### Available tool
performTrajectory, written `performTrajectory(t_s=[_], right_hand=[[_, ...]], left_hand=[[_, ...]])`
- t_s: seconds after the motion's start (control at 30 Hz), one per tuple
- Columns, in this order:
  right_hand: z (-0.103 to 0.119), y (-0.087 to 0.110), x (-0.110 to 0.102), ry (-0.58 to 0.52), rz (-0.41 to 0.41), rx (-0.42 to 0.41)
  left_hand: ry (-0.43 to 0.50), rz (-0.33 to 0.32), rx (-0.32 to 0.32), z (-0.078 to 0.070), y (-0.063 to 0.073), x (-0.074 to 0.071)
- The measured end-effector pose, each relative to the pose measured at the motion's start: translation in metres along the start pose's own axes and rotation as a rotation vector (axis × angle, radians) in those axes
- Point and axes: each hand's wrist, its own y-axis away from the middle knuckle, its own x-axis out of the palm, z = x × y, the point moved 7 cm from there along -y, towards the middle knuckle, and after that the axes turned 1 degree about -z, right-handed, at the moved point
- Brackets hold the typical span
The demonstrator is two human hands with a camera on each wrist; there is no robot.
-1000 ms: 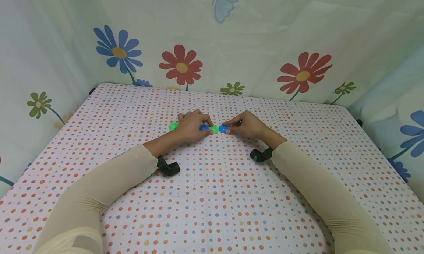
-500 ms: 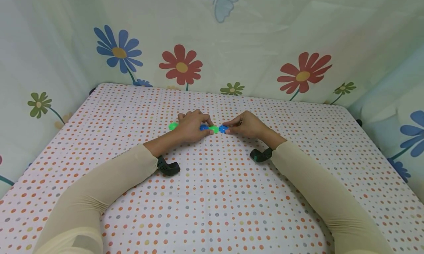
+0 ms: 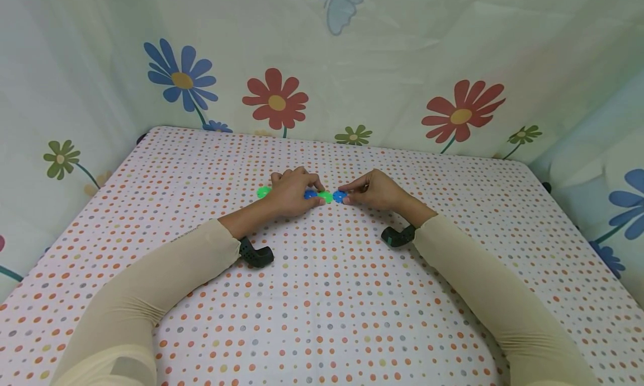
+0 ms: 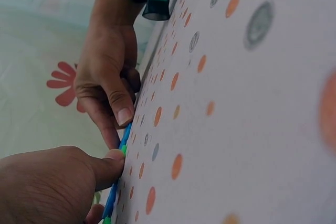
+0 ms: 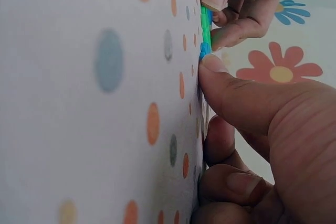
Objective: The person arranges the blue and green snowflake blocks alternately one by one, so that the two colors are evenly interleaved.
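Observation:
A row of flat, flower-shaped plastic discs, green and blue by turns, lies along the table. At its right end, my right hand (image 3: 378, 190) pinches a blue disc (image 3: 339, 197) between thumb and fingers. Just left of that, my left hand (image 3: 292, 193) grips the green disc (image 3: 326, 197) with thumb and forefinger. Another blue disc (image 3: 310, 194) shows under the left hand, and a green disc (image 3: 263, 192) sticks out past its far side. The left palm hides the middle of the row. In the right wrist view the blue disc (image 5: 205, 50) meets the green one edge to edge.
A white cloth with coloured dots covers the table (image 3: 312, 296). Behind it hangs a curtain (image 3: 382, 56) printed with flowers. A black wrist device (image 3: 256, 254) sits under the left wrist and another black device (image 3: 397, 236) under the right.

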Motion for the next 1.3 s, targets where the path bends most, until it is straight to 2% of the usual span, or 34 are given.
performTrajectory(t_s=[0.97, 1.3], right_hand=[[0.0002, 0.0011, -0.0007, 0.016, -0.015, 0.000], [-0.0010, 0.0008, -0.0007, 0.006, -0.015, -0.002]], left_hand=[[0.021, -0.059, 0.017, -0.0018, 0.0005, -0.0054], [0.013, -0.059, 0.017, -0.0011, 0.0001, -0.0050]])
